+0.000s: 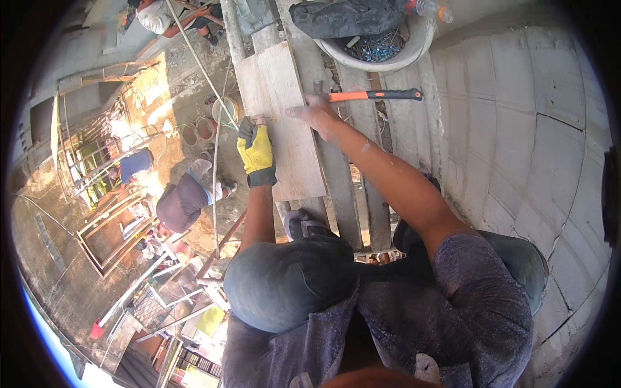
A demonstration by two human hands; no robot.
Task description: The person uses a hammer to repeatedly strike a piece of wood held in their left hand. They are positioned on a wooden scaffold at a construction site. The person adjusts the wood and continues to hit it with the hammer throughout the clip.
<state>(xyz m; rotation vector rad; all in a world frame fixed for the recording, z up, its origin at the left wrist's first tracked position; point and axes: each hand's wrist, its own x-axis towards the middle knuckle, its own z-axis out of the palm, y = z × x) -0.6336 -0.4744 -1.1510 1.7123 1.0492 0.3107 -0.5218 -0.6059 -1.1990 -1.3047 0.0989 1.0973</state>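
A pale rectangular plywood board (291, 152) lies lengthwise in front of me over long grey planks. My left hand (254, 147), in a yellow and dark glove with bare fingertips showing, is closed at the board's left edge. My bare right hand (318, 118) grips the right edge, its thumb lying on the face and its other fingers partly hidden. Just beyond that hand rests a hammer (375, 95) with an orange and black handle, its head close to the board's edge.
A pale tub (388, 64) of small metal pieces, partly covered by a black plastic sheet (349, 18), stands at the far right beside a plastic bottle (430, 10). A block wall (517, 129) rises on my right. At left, people (184, 200) work below, past a slanting pole (200, 61).
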